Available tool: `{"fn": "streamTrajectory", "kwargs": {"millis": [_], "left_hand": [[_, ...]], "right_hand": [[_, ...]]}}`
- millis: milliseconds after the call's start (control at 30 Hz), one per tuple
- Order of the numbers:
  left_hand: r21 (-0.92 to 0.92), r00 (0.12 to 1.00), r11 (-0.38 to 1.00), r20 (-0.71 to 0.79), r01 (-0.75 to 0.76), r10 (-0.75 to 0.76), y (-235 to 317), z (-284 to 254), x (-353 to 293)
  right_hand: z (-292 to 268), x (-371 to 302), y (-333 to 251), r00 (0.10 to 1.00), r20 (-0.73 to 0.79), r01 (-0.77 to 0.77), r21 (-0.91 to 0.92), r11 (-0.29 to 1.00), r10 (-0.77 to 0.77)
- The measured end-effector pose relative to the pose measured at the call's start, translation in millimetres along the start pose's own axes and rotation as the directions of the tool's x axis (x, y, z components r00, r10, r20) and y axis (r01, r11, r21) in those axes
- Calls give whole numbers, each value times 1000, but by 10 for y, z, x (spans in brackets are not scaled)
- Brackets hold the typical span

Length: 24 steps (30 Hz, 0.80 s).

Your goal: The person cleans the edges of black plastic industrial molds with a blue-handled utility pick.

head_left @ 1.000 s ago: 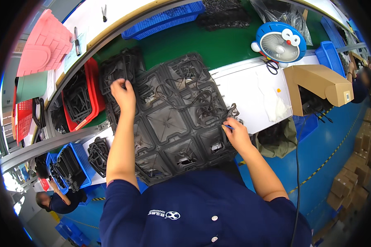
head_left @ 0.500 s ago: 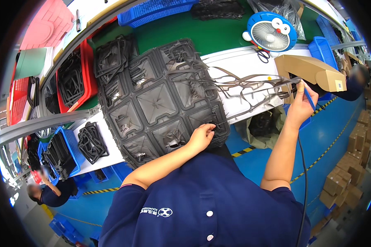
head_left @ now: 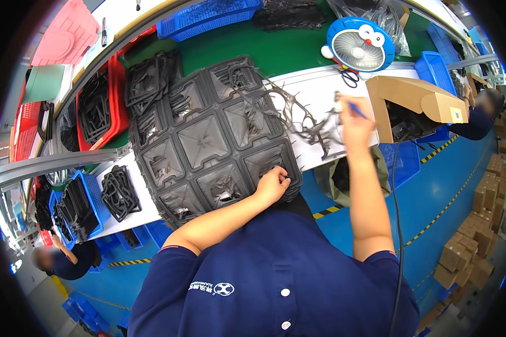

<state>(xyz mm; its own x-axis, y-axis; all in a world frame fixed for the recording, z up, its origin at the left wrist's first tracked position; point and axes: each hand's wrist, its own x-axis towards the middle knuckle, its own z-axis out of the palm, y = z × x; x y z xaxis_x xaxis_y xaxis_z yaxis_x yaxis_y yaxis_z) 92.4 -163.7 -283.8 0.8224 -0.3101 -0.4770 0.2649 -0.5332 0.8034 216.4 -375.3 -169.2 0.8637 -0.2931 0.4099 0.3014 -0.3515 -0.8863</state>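
A large dark grey moulded sheet (head_left: 203, 140) with square recesses lies bent over the table edge in front of me. My left hand (head_left: 272, 186) rests at its near right edge, fingers curled together; what they pinch, if anything, is hidden. My right hand (head_left: 356, 126) is raised right of the sheet, smeared by motion and closed round a blue pen-shaped tool (head_left: 355, 110). Thin dark trim strips (head_left: 303, 126) trail from the sheet's right side in a loose tangle, reaching close to my right hand.
An open cardboard box (head_left: 427, 101) with dark pieces inside stands right. A blue fan (head_left: 360, 45) is behind. Dark frames fill a red crate (head_left: 118, 106) at left; another stack of frames (head_left: 121, 194) lies nearer. A black cable (head_left: 398, 224) hangs at right. Other people work both sides.
My right hand has moved left, toward the sheet. The trim strips, stretched taut before, now sag in a tangle on the white table. My left hand stays at the sheet's edge.
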Motion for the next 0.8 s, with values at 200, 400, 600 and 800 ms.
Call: {"fn": "streamTrajectory", "kwargs": {"millis": [200, 400, 600, 800], "left_hand": [[-124, 1000, 992, -17, 14, -16, 69, -4, -33], [-644, 970, 739, 239, 197, -50, 197, -45, 85], [-727, 954, 644, 299, 240, -17, 224, -211, 146], [-837, 939, 432, 335, 335, -79, 290, -330, 124]], "right_hand": [[386, -472, 549, 925, 326, -28, -451, 892, 193], [595, -619, 909, 507, 534, -756, -101, 647, 676], [49, -878, 1243, 787, 161, -610, 51, 791, 596], [80, -948, 208, 583, 416, -798, 132, 588, 698]]}}
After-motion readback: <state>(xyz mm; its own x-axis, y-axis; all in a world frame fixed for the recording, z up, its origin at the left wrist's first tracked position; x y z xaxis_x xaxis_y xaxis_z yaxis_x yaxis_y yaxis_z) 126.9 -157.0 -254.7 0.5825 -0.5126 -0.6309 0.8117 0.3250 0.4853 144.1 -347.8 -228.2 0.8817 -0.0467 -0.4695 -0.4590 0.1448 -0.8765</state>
